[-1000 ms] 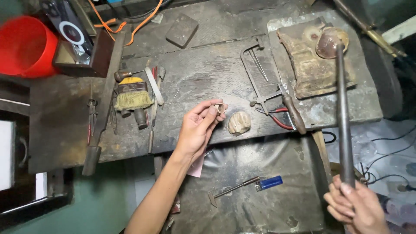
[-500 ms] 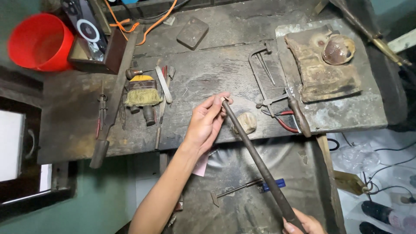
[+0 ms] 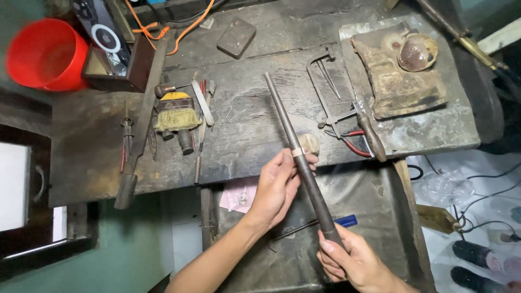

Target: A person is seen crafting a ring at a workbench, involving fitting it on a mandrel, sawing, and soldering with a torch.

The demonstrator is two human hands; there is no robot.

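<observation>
Centrally, open room is left on the dark workbench point(image 3: 255, 116) between the brush point(image 3: 176, 116) and the small saw point(image 3: 336, 103); its front edge lies just behind the hands. A long, dark, tapered steel rod point(image 3: 296, 149) is held slanted over that edge, a pale ring point(image 3: 297, 152), apparently metal, seated on it. The right hand point(image 3: 353, 263) is closed round the thick end; the left hand point(image 3: 277, 187) pinches the ring. A red bucket point(image 3: 46, 54) stands at far left.
</observation>
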